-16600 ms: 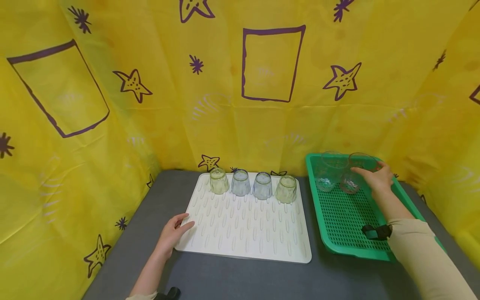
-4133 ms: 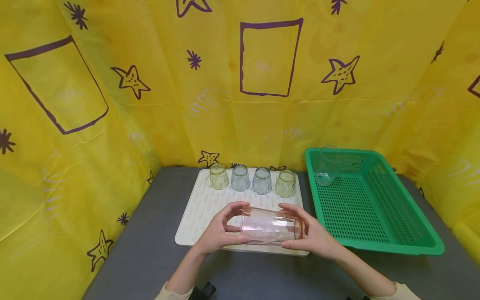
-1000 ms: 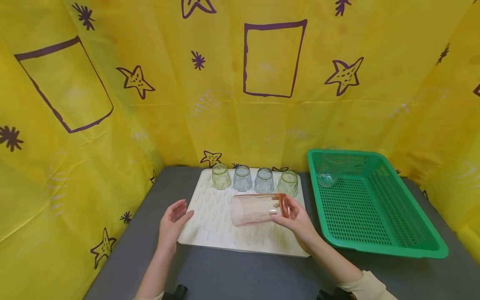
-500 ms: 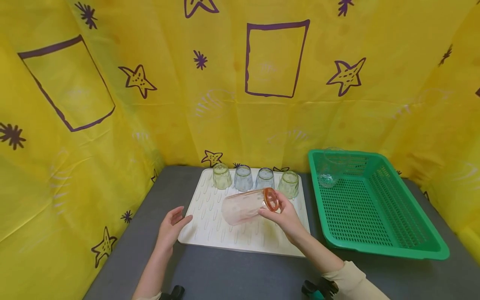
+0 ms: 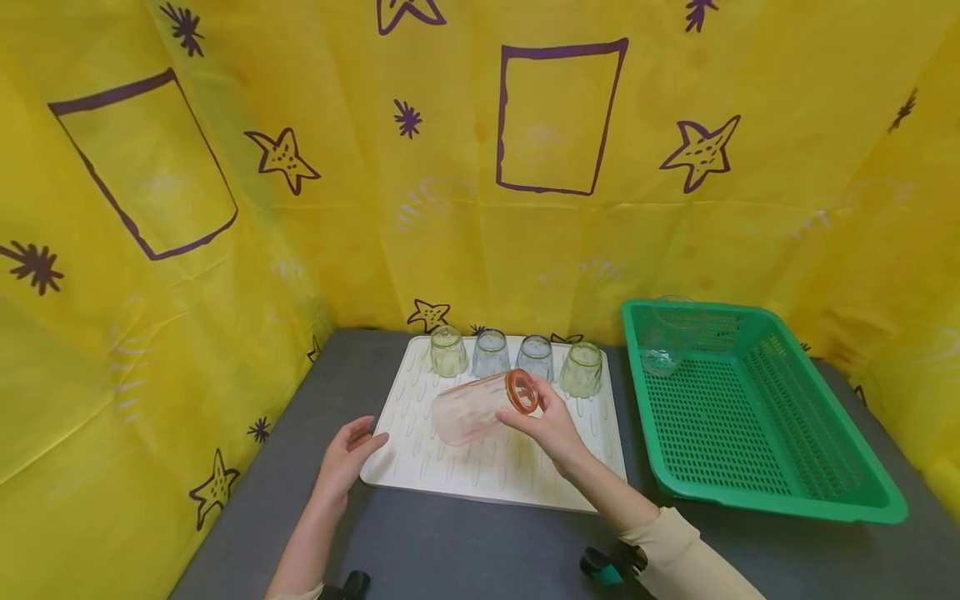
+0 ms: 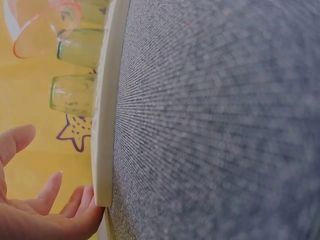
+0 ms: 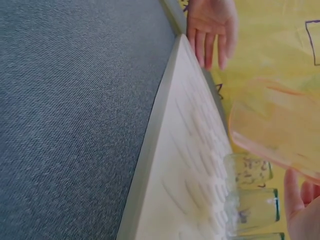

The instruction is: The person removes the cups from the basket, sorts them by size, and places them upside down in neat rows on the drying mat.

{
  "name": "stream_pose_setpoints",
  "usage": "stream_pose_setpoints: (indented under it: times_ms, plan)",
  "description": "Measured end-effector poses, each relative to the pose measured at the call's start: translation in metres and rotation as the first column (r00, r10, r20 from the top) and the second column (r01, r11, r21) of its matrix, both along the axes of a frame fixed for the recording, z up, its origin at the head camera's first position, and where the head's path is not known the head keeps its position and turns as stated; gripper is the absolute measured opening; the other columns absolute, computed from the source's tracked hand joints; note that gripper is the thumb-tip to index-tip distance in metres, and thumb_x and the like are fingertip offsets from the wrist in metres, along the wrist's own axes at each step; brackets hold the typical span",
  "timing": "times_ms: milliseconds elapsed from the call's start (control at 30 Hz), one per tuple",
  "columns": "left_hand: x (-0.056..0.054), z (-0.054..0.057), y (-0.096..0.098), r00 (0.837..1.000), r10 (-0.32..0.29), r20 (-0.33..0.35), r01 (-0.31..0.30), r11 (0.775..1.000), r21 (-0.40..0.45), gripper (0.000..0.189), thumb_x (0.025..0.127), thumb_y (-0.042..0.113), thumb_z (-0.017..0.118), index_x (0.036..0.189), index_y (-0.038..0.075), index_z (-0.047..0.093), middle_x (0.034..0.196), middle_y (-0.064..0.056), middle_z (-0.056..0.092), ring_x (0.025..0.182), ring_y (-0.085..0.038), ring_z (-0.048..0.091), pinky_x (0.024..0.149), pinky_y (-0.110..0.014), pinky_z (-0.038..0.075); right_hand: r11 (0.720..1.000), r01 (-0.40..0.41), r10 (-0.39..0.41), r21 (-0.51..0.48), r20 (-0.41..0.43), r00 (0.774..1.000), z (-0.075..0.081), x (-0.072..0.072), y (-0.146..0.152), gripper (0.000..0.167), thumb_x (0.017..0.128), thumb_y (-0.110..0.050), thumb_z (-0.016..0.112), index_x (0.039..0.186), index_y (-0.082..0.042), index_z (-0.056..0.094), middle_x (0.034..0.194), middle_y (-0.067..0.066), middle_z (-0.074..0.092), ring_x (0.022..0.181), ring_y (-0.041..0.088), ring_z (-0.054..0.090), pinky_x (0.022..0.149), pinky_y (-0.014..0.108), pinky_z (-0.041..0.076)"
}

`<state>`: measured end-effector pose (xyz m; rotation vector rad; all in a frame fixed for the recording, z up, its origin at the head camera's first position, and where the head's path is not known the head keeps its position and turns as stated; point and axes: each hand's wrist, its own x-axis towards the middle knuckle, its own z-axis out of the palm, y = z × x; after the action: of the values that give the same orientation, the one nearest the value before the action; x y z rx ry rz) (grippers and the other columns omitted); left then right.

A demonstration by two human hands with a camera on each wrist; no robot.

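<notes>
My right hand (image 5: pixel 553 427) grips a tall pink drinking glass (image 5: pixel 471 410) near its thick orange-tinted end, also visible as a glass (image 7: pixel 275 127) in the right wrist view. It is held tilted over the white ridged draining tray (image 5: pixel 408 457), its wider end pointing down and to the left. At the tray's left edge is my left hand (image 5: pixel 343 465), fingers loosely bent and nothing held; the left wrist view puts its fingertips (image 6: pixel 92 212) right at the tray's corner. Upside down along the tray's back stand short tumblers: green (image 5: pixel 448 354), blue (image 5: pixel 491 357), blue (image 5: pixel 537 358), green (image 5: pixel 581 371).
To the right of the tray sits a green perforated basket (image 5: pixel 757 496) with a tall clear glass (image 5: pixel 667 342) upright in its back left corner. Both tray and basket rest on a dark grey table (image 5: pixel 450 546). A yellow patterned cloth (image 5: pixel 360 258) hangs behind and at the sides.
Earlier the right hand took the pink glass from the basket and both hands held it level over the tray. The left hand let go; the glass has since moved left and tilted further.
</notes>
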<state>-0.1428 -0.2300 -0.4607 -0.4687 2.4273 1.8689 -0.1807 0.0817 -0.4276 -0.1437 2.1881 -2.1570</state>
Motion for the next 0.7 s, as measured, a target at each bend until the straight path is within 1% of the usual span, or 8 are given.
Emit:
stream_pose_setpoints:
  times_ms: [100, 200, 267, 400, 533, 700]
  plan:
    - [0.0, 0.0, 0.0, 1.0, -0.008, 0.007, 0.008, 1.0, 0.0, 0.064, 0.091, 0.023, 0.069, 0.142, -0.002, 0.04, 0.148, -0.024, 0.035, 0.134, -0.039, 0.034, 0.108, -0.051, 0.03, 1.0, -0.001, 0.001, 0.014, -0.009, 1.0, -0.002, -0.003, -0.006, 0.068, 0.075, -0.013, 0.083, 0.136, -0.006, 0.052, 0.131, 0.011, 0.056, 0.131, 0.027, 0.04, 0.105, 0.053, 0.035]
    - [0.0, -0.001, 0.0, 1.0, -0.018, 0.014, 0.018, 1.0, -0.004, 0.064, 0.091, 0.023, 0.069, 0.142, -0.003, 0.039, 0.148, -0.025, 0.035, 0.134, -0.04, 0.033, 0.109, -0.052, 0.029, 0.999, -0.007, 0.008, 0.042, -0.016, 1.0, -0.004, -0.007, -0.012, 0.072, 0.074, -0.015, 0.084, 0.137, -0.006, 0.051, 0.132, 0.01, 0.056, 0.132, 0.027, 0.04, 0.105, 0.052, 0.035]
    - [0.0, -0.001, -0.001, 1.0, -0.024, 0.017, 0.024, 1.0, -0.007, 0.064, 0.091, 0.023, 0.068, 0.142, -0.004, 0.04, 0.147, -0.025, 0.035, 0.135, -0.04, 0.033, 0.11, -0.053, 0.028, 0.998, -0.016, 0.017, 0.058, -0.024, 1.0, -0.005, -0.008, -0.016, 0.074, 0.074, -0.016, 0.085, 0.138, -0.006, 0.05, 0.132, 0.01, 0.056, 0.131, 0.027, 0.041, 0.104, 0.052, 0.036]
    - [0.0, -0.002, -0.001, 0.999, -0.031, 0.019, 0.031, 0.999, -0.013, 0.064, 0.091, 0.024, 0.069, 0.141, -0.005, 0.041, 0.146, -0.026, 0.037, 0.135, -0.04, 0.033, 0.11, -0.052, 0.027, 0.995, -0.025, 0.029, 0.094, -0.045, 0.999, -0.006, -0.011, -0.023, 0.074, 0.073, -0.018, 0.086, 0.137, -0.007, 0.051, 0.13, 0.009, 0.057, 0.124, 0.026, 0.047, 0.101, 0.05, 0.039]
    - [0.0, -0.003, 0.0, 0.999, -0.031, 0.018, 0.031, 0.999, -0.022, 0.063, 0.091, 0.023, 0.068, 0.14, -0.005, 0.041, 0.145, -0.026, 0.038, 0.135, -0.04, 0.033, 0.11, -0.052, 0.028, 0.989, -0.013, 0.023, 0.146, -0.071, 0.997, -0.006, -0.015, -0.03, 0.074, 0.071, -0.021, 0.087, 0.135, -0.007, 0.053, 0.128, 0.008, 0.058, 0.119, 0.025, 0.051, 0.099, 0.048, 0.041]
    - [0.0, -0.003, 0.001, 1.0, -0.027, 0.016, 0.028, 0.999, -0.022, 0.061, 0.091, 0.021, 0.068, 0.14, -0.005, 0.042, 0.144, -0.026, 0.039, 0.134, -0.04, 0.034, 0.11, -0.052, 0.029, 0.984, 0.002, 0.019, 0.179, -0.114, 0.993, -0.006, -0.02, -0.037, 0.073, 0.07, -0.023, 0.088, 0.133, -0.008, 0.055, 0.126, 0.009, 0.058, 0.117, 0.024, 0.053, 0.099, 0.047, 0.042]
